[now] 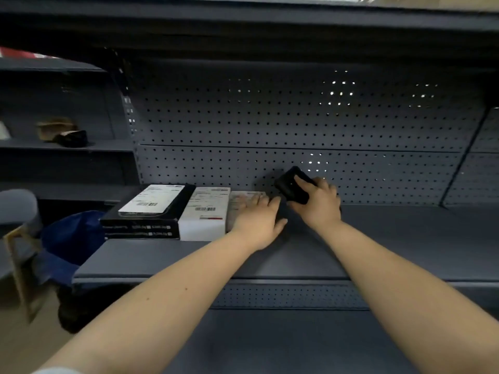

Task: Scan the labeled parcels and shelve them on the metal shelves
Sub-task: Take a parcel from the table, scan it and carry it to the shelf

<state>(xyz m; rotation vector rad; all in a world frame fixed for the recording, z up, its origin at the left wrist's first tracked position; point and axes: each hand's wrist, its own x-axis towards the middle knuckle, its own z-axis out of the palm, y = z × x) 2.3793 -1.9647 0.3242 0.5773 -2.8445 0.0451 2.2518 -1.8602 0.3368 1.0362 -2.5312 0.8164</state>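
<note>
Three labeled parcels lie side by side on the grey metal shelf [378,244]: a black box [145,220] with a white label at the left, a white box [205,214] in the middle, and a pale parcel [243,198] at the right. My left hand [259,222] lies flat with straight fingers on the pale parcel, covering most of it. Just to the right, my right hand [318,201] grips a black handheld scanner [290,186], tilted up near the perforated back panel.
A perforated back panel [297,125] closes the shelf behind. Another shelf [270,20] hangs overhead and a lower one [270,346] juts out below. At the left are a blue bag [70,238], a stool [19,211] and small items on a neighbouring shelf [62,132].
</note>
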